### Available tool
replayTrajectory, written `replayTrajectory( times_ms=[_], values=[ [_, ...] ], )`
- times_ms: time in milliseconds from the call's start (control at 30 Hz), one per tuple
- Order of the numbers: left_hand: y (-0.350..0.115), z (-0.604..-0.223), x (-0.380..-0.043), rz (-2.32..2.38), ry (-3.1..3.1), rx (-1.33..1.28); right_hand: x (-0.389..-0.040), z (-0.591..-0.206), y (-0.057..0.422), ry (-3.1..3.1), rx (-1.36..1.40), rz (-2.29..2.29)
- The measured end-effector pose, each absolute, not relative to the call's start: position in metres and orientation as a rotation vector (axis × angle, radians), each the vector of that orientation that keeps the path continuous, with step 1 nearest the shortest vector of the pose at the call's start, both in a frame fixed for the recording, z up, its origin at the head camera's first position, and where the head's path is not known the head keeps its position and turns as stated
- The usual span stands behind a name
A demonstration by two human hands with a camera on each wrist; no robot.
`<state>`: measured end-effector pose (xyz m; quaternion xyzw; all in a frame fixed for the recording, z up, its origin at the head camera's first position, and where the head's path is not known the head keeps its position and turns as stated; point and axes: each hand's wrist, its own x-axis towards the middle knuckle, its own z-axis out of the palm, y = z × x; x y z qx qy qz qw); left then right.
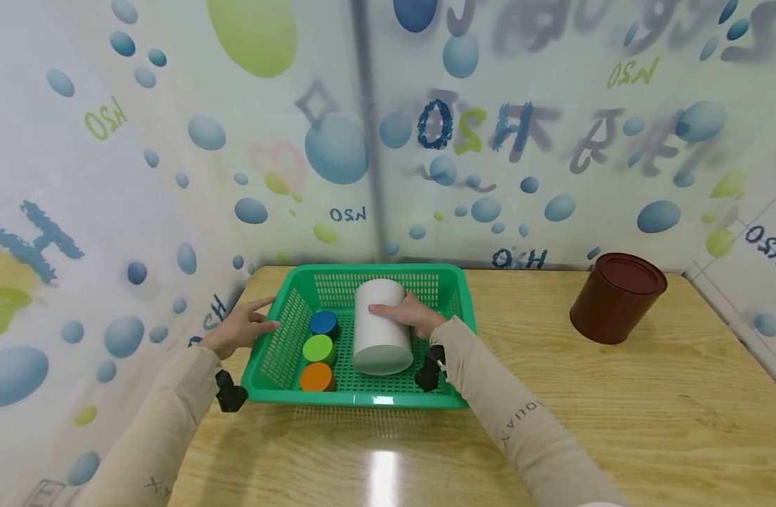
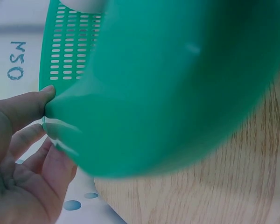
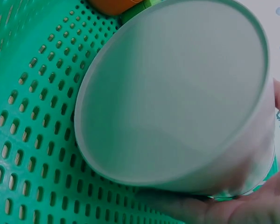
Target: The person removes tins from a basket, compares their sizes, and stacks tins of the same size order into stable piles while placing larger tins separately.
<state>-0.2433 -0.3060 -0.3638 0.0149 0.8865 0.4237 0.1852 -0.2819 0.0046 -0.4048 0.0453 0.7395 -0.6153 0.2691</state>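
Note:
A green perforated plastic basket point(image 1: 356, 399) stands on the table. My left hand point(image 1: 239, 329) pinches its left rim; in the left wrist view the thumb lies on the rim point(image 2: 63, 100) and the fingers are beneath it. My right hand point(image 1: 415, 314) grips a white cylindrical canister point(image 1: 380, 331) inside the basket, thumb across its upper side. The canister lies tilted, one flat round end point(image 3: 177, 93) toward me; most right fingers are hidden. Left of it, three round-topped pieces, blue point(image 1: 324, 322), light green point(image 1: 319, 349) and orange point(image 1: 317, 377), form a row in the basket.
A dark brown lidded canister point(image 1: 618, 298) stands on the wooden table point(image 1: 540, 394), right of the basket. Behind the table is a wall point(image 1: 540, 169) covered with bubble patterns and lettering; another wall point(image 1: 109, 282) rises close on the left.

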Motion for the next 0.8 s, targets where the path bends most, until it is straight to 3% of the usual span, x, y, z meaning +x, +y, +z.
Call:
replayTrajectory(
  times_ms=[800],
  values=[
    [-0.306,-0.363,-0.241,1.169,2.52,0.07,-0.28,-0.387,0.019,1.832,0.154,-1.81]
  ],
)
